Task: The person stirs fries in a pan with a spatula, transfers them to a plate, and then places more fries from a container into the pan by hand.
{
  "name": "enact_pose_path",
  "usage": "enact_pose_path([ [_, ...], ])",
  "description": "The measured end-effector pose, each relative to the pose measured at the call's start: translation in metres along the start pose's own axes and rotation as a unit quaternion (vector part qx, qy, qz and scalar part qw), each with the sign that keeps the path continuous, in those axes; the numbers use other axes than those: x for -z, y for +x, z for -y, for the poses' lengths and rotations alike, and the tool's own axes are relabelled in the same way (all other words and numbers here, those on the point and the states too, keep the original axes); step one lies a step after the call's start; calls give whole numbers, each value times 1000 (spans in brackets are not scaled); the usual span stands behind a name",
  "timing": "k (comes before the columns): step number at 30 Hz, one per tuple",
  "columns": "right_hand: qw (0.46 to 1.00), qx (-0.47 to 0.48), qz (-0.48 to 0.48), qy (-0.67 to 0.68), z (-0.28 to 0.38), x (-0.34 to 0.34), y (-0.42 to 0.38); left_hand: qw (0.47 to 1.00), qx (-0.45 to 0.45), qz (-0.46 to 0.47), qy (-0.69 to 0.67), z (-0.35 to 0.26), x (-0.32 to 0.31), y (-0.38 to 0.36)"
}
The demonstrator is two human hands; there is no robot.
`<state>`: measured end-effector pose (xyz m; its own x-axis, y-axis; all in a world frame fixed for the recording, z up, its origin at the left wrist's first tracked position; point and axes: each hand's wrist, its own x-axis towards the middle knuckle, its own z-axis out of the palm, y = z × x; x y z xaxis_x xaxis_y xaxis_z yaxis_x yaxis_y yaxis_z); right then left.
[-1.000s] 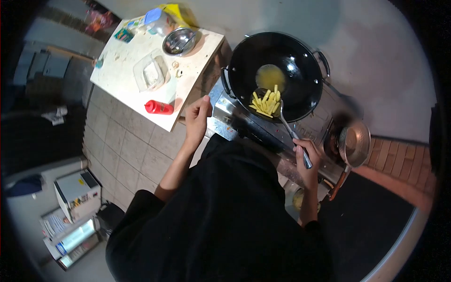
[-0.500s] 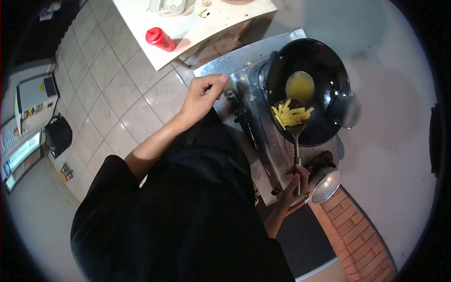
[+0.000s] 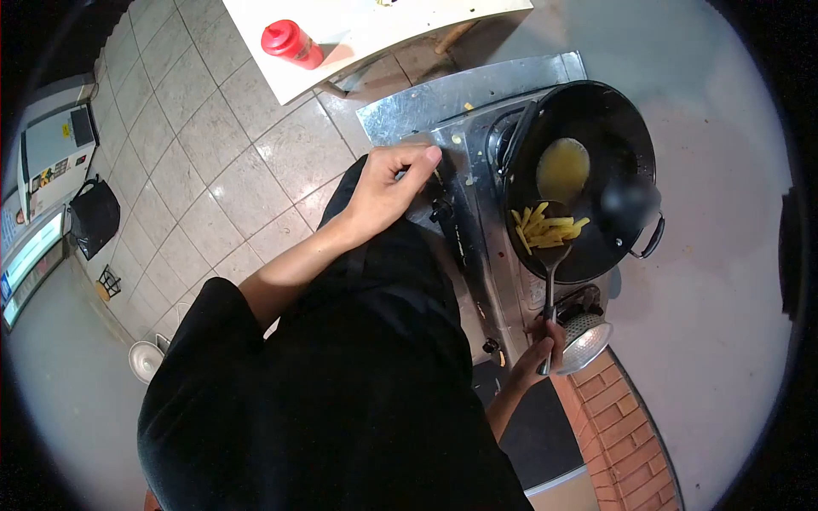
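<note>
My right hand (image 3: 544, 345) is closed around the handle of a metal ladle (image 3: 550, 294). The bowl of the ladle holds a heap of yellow potato strips (image 3: 550, 230), over the near side of a black wok (image 3: 609, 111). A pool of yellowish oil (image 3: 563, 169) lies in the wok, just beyond the strips. My left hand (image 3: 390, 189) is loosely curled into a fist by the front edge of the metal stove (image 3: 477, 255), and nothing shows in it. Part of its inner fingers is hidden.
A perforated metal strainer (image 3: 586, 345) sits right beside my right hand. A red-lidded bottle (image 3: 292, 44) stands on the white table (image 3: 366, 38) at top left. Low brickwork (image 3: 626, 417) is at lower right, and a black bag (image 3: 94, 217) is far left.
The view has shifted, so the wok and stove appear farther right and lower. The ladle still carries the potato strips over the wok. My left hand stays curled near the stove edge.
</note>
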<state>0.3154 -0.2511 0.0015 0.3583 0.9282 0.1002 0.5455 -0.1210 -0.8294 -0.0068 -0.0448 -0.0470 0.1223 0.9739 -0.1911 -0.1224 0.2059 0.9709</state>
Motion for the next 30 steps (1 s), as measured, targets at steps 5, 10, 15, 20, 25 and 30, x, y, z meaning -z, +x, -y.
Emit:
enact_pose_path([
  [5, 1000, -17, 0, -9, 5, 2, 2, 1000, 20, -14, 19, 6, 0, 1],
  [10, 999, 17, 29, -26, -5, 10, 0, 999, 20, -18, 27, 11, 7, 0],
  [15, 1000, -6, -8, -15, 7, 1, 5, 999, 39, -35, 1, 7, 9, -1],
  [20, 999, 15, 13, -30, -1, 9, 4, 999, 29, -40, 1, 5, 8, 0],
  [25, 999, 21, 31, -33, 1, 15, 7, 998, 34, -50, -1, 4, 6, -1],
  [30, 999, -18, 27, -7, 8, 12, 12, 998, 28, -54, -16, 1, 7, -1],
])
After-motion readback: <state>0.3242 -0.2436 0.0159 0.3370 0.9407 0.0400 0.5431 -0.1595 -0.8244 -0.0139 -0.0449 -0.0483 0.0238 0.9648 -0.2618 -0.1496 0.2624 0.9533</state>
